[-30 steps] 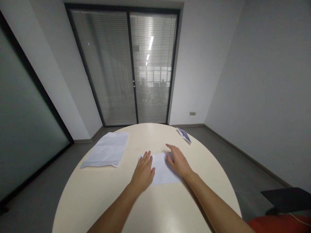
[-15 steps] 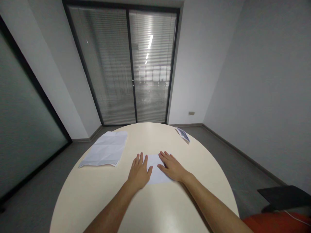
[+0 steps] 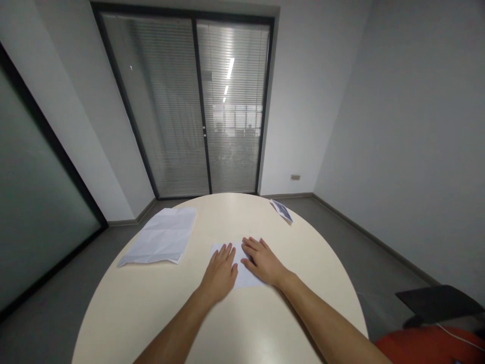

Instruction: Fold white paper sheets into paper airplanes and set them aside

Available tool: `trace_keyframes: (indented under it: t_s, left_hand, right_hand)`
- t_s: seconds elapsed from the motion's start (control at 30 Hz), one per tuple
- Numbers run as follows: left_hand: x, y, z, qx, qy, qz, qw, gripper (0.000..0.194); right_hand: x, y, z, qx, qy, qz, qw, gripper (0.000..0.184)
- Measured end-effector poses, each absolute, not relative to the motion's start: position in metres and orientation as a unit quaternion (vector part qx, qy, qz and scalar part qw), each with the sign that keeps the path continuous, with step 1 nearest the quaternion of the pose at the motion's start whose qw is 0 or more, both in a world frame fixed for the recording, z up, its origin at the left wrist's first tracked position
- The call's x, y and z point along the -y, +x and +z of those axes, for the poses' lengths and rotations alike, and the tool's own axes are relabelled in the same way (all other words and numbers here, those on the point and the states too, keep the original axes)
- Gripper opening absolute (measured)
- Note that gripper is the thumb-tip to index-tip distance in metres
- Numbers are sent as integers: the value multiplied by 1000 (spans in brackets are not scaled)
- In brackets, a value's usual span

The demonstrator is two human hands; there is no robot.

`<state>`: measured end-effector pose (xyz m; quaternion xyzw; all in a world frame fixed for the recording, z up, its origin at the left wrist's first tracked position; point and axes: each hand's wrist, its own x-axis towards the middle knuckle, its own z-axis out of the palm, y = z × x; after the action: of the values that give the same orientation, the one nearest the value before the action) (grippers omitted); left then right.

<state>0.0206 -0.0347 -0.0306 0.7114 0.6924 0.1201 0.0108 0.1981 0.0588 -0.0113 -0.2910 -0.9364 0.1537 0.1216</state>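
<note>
White sheet (image 3: 243, 279): well in from round table's (image 3: 159, 313) far edge
Left hand (image 3: 220, 273): fingers extended, over sheet's left part, grasping nothing
Right hand (image 3: 264, 263): loosely spread over right part, grasping nothing
Pressing: probably best even, without dragging

round cream table (image 3: 227, 220) | small white sheet (image 3: 245, 279), mid-table | creased white paper (image 3: 159, 236), left | printed paper (image 3: 282, 210), far right

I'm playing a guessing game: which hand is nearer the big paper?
Left. The left hand is off to the right of the big paper; the right hand is farther right, beyond the left hand.
</note>
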Motion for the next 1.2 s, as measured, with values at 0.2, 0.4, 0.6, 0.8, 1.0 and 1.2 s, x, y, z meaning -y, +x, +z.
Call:
trace_keyframes:
  t_s: [0.2,0.4,0.6,0.8,1.0,1.2]
  left_hand:
    - [37,19,-30,-715,693,94,3,55]
    - [36,17,-31,-758,646,84,-33,63]
    - [33,16,-25,-714,689,117,-40,54]
    - [37,20,-28,-705,701,103,22,57]
    - [37,22,-27,-716,692,87,5,56]
    - [36,21,-31,-724,686,75,-4,57]
  right_hand:
    - [-61,202,-14,948,-236,179,113,68]
    - [-71,207,-22,929,-310,157,123,65]
    - [-71,202,-23,921,-336,122,153,58]
    - [-69,200,-18,921,-335,94,177,45]
    - [-55,192,-13,949,-229,158,147,54]
    - [-60,199,-16,934,-306,167,85,66]
